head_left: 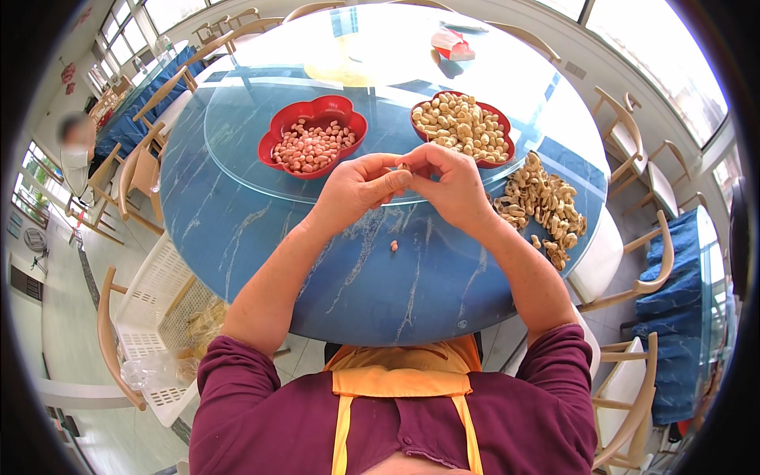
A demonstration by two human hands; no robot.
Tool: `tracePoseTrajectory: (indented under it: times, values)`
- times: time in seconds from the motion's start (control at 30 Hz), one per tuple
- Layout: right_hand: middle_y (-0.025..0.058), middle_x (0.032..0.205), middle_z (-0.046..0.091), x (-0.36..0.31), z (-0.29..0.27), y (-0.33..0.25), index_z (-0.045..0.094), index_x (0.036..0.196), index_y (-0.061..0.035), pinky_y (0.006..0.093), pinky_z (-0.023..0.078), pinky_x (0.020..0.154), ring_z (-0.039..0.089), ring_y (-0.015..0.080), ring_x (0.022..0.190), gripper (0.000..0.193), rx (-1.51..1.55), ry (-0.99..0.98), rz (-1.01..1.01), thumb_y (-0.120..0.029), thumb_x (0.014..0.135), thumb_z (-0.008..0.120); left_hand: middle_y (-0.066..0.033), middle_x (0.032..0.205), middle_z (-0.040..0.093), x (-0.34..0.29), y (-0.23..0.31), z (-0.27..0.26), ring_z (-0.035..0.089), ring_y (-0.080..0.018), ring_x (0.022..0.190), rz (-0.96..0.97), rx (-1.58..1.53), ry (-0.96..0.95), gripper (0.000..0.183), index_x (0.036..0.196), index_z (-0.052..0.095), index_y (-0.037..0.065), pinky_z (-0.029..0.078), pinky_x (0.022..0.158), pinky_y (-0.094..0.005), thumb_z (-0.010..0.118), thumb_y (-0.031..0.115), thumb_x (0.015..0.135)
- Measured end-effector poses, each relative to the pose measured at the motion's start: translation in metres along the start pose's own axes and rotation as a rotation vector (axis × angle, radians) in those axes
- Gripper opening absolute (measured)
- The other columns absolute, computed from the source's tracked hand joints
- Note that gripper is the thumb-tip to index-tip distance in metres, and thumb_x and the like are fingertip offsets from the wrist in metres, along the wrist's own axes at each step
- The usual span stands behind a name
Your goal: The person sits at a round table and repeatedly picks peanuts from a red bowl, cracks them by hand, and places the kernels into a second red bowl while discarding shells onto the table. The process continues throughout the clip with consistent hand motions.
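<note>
My left hand (358, 188) and my right hand (453, 187) meet over the near edge of the glass turntable, fingertips pinched together. Between them a small brownish bit of a peanut (404, 167) shows; fingers cover most of it. Beyond my left hand, a red flower-shaped bowl (275, 131) holds pink shelled peanuts (313, 149). Another red bowl (511, 136), behind my right hand, is heaped with unshelled peanuts (463, 127). Broken peanut shells (546, 202) lie piled right of my right wrist. One loose peanut kernel (394, 246) rests on the blue tabletop below my hands.
The round blue marbled table (356, 293) carries a glass turntable (229, 131). A red and white packet (453, 46) sits at its far side. White plastic crates (154, 305) stand on the left, wooden chairs (661, 253) around. Another person (77, 154) is at the far left.
</note>
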State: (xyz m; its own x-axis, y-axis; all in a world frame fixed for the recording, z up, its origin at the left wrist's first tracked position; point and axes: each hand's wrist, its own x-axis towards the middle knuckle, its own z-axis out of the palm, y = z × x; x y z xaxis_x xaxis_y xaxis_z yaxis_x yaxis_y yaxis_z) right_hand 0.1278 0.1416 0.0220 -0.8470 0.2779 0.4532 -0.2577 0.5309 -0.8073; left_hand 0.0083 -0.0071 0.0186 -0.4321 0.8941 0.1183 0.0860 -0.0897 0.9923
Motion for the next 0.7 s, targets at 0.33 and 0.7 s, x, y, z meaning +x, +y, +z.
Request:
tracePoseTrajectory:
  times: [0.33,0.7]
  values:
    - [0.0051,0.089,0.071,0.003,0.000,0.009,0.069,0.103,0.0029,0.0226,0.055,0.074,0.067,0.0094,0.080,0.019,0.206,-0.021,0.165,0.003,0.084,0.071,0.0008,0.078,0.062,0.003,-0.012,0.000,0.050,-0.0057,0.063,-0.046,-0.111,0.009,0.034,0.107,0.070,0.003,0.042,0.056,-0.0211,0.056,0.034,0.101]
    - [0.0065,0.095,0.069,0.003,0.002,0.012,0.072,0.105,-0.0015,0.0255,0.054,0.075,0.066,0.0144,0.084,0.024,-0.170,0.074,-0.103,0.002,0.081,0.072,-0.0031,0.093,0.061,0.007,-0.015,0.002,0.053,-0.0088,0.080,-0.255,-0.622,0.006,0.032,0.107,0.061,0.002,0.047,0.067,-0.0224,0.049,0.032,0.104]
